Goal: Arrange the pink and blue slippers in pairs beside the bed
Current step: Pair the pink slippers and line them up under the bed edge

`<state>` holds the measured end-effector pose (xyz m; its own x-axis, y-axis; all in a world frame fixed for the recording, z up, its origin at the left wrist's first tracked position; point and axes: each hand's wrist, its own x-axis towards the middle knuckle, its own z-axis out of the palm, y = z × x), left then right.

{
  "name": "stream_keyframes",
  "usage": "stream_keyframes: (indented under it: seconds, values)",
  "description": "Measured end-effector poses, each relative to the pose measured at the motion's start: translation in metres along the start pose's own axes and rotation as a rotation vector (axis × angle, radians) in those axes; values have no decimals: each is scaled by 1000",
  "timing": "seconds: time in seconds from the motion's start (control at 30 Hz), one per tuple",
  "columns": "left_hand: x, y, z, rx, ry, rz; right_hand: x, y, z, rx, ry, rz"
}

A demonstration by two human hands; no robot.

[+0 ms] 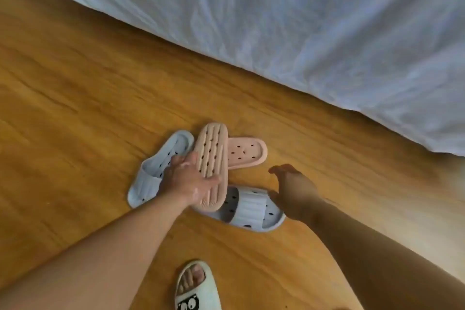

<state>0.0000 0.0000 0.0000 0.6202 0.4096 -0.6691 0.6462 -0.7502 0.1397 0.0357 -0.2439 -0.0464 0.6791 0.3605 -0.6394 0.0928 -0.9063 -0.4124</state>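
Note:
Two pink and two blue slippers lie jumbled on the wooden floor. One pink slipper is sole-up, leaning across the others. The second pink slipper lies sole-down to its right. One blue slipper lies at the left, another blue slipper in front. My left hand grips the lower edge of the upturned pink slipper, thumb on its sole. My right hand hovers with fingers apart, just right of the front blue slipper, holding nothing.
The bed's pale blue sheet hangs down across the top and right. Wooden floor stretches to the left. My own foot in a white slipper stands near the bottom edge.

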Motion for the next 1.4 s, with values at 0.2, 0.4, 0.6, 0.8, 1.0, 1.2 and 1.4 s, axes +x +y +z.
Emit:
stream_keyframes:
  seconds: [0.2,0.4,0.6,0.8,1.0,1.2,1.4]
  values:
    - [72,4,48,176,-17,-4,111,-14,47,-245,74,-199]
    - [96,10,79,88,8,-109,161,-11,68,-375,97,-291]
    - [96,16,82,3,64,-129,170,-5,58,-430,143,-374]
    - [70,63,64,-301,-3,49,135,48,-6,-442,166,-257]
    - [43,129,95,-872,-226,197,46,173,-32,-190,264,191]
    - [8,186,198,-1081,-496,6,-26,246,16,-4,385,549]
    - [1,192,248,-1165,-472,-78,-53,271,69,65,432,670]
